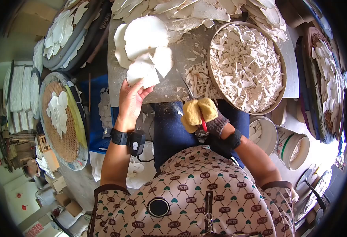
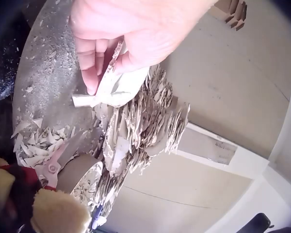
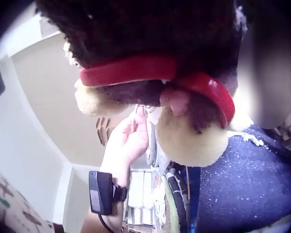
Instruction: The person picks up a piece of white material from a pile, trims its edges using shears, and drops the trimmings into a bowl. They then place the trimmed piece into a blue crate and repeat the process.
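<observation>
My bare left hand (image 1: 130,100) pinches a thin white flat slice (image 1: 142,72) near the table's front edge, thumb on top. The slice overlaps other large pale slices (image 1: 146,37) lying beyond it. In the left wrist view the held slice (image 2: 123,87) hangs below the fingers, its edge toward the camera. My right hand (image 1: 209,116) wears a dark knit glove with yellow sponge pads (image 1: 199,112). It grips red-handled scissors (image 1: 204,123), whose blades point forward over the table. The red handles (image 3: 131,69) loop round the gloved fingers in the right wrist view.
A round basin (image 1: 285,75) full of white cut chips stands on the grey table (image 1: 114,89) at right. Loose chips (image 1: 199,79) lie beside it. Slices are heaped at the back (image 1: 185,15). Buckets (image 1: 300,148) stand at lower right, and round woven trays (image 1: 49,118) at left.
</observation>
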{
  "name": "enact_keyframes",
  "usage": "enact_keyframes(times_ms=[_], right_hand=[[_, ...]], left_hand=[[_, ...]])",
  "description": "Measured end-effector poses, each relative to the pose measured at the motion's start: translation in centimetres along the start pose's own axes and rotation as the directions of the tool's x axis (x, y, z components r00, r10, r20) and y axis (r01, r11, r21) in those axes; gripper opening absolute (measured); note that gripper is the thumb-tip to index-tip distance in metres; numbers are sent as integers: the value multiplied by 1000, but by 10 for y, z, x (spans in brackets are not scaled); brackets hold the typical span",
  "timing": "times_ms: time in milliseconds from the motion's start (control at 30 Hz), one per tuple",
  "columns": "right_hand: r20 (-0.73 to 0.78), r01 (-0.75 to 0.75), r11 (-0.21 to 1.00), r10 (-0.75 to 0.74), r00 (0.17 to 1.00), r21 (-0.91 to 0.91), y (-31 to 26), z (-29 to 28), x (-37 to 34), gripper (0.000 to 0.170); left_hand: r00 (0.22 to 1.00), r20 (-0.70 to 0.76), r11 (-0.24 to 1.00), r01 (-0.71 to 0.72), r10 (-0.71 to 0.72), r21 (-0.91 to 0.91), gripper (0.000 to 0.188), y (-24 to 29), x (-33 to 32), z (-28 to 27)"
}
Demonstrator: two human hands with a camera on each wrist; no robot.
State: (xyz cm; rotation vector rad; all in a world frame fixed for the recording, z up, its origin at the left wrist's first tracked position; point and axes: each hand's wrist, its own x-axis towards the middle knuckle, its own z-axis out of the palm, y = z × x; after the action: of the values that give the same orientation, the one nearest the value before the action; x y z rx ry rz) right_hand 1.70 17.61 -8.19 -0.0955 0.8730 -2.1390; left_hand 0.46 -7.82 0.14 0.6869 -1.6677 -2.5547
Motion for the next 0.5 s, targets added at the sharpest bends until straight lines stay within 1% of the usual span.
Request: enact_keyframes(times_ms=[33,67,100,133,167,200,233,267,300,333,367,400,433,500], right_hand=[[68,73,974,-60,996,-212,2,-2,-1,19],[146,156,899,-105,984,-409,-2,3,0,18],[147,139,902,-85,985,-409,-4,10,-3,17],[126,83,946,-45,991,-314,-5,18,-7,16],[110,28,983,-8,994,-181,-10,28,-3,14],[119,-14,1000,14,993,-2,-12,33,3,13],[180,-71,959,21,983,276,-14,36,12,12],[179,167,972,-137,974,-166,-10,22,23,10],[218,324,823,-248,944,-467,-10,14,29,15],[301,459,536,-359,883,-708,-9,7,32,19],[327,472,443,-365,872,-762,-9,4,36,24],[345,483,377,-378,859,-790,-9,1,40,28],[345,460,416,-324,881,-784,-11,-4,41,34],[344,404,487,-212,915,-774,-21,-6,43,44]], left_hand=[[1000,-2,1000,-11,11,23,33,0,1,1],[1000,-3,999,-21,21,45,35,0,2,2],[1000,-2,997,-30,30,68,36,0,3,3],[999,2,994,-48,48,100,36,-1,2,7],[998,6,989,-68,68,133,37,0,-1,13],[996,9,982,-88,88,167,37,1,-3,18],[996,16,981,-92,90,170,38,2,-5,21],[995,21,980,-96,94,174,38,4,-8,23],[995,25,979,-102,99,179,39,5,-10,23],[997,-4,983,-81,82,168,40,8,-12,20],[996,-22,989,-78,82,126,40,10,-14,15],[996,-40,994,-74,78,84,39,12,-17,8],[996,-56,997,-69,71,43,39,14,-20,2],[996,-48,995,-73,77,67,41,17,-25,-3]])
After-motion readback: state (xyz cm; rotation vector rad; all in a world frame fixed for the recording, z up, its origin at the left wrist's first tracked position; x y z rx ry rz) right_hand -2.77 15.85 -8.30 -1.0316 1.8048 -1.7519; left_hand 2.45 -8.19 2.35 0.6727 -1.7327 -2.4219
